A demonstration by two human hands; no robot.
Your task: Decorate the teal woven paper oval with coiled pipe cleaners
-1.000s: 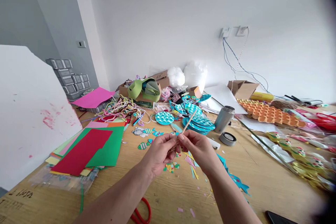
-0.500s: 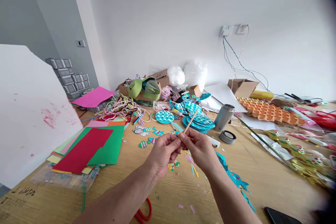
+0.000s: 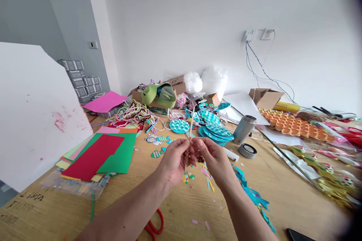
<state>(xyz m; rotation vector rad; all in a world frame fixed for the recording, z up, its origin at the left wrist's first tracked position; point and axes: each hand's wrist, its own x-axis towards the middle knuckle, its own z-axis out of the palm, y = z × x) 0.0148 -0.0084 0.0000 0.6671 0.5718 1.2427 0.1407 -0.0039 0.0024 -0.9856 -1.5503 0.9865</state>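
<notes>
A thin pale wooden stick stands nearly upright over the middle of the table. My left hand is closed around its lower part. My right hand is closed beside it, fingertips pinched together close to the stick. Something small and dark brown shows under the right fingers; its kind is unclear. Beyond the hands lie striped paper fish and a stack of blue scalloped paper plates. Small paper scraps are scattered below the hands.
Red-handled scissors lie near my left forearm. Coloured paper sheets are stacked at left, beside a white board. To the right stand a metal flask, its lid and an orange egg tray. A phone lies at the front edge.
The stick has swung from a rightward lean to nearly upright. My right fingers have shifted off its shaft to its side, and the dark brown thing now shows. The view has turned slightly left.
</notes>
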